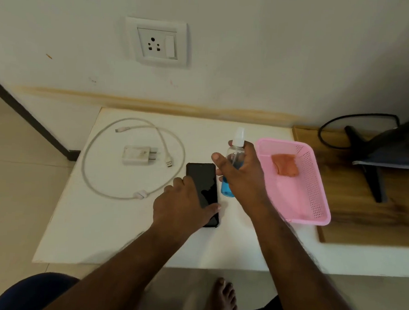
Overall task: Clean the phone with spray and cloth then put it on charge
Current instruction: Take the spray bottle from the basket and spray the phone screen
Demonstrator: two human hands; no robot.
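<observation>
View from a head cam, looking down at a low white bench (123, 233) set against a white wall. A black phone (203, 178) is lying flat, screen up, near the bench centre. The left hand (184, 206) is resting on the phone's near-left part, w/ fingers spread over the left edge and the thumb lying across the lower screen; the grip is loose and flat, pressing on the phone rather than closing around it. Just right of the phone, the right hand (241, 175) is wrapping around a clear spray bottle (234, 161) w/ blue liquid in its lower part and a white nozzle cap on top; the grip is closed around the bottle's body, thumb pointing left, index finger up near the neck. Can't tell whether the bottle is touching the bench. To the right, a pink perforated plastic basket (315, 196) is sitting partly on the bench, holding a folded orange cloth (284, 167) at its far end. On the left of the bench, a white charging cable (90, 153) is lying in a loose loop around a white charger adapter (138, 155), both well apart from the phone. A white wall socket (156, 43) w/ switch is showing above the bench. A bare foot (223, 295) is showing on the floor at the bottom.
</observation>
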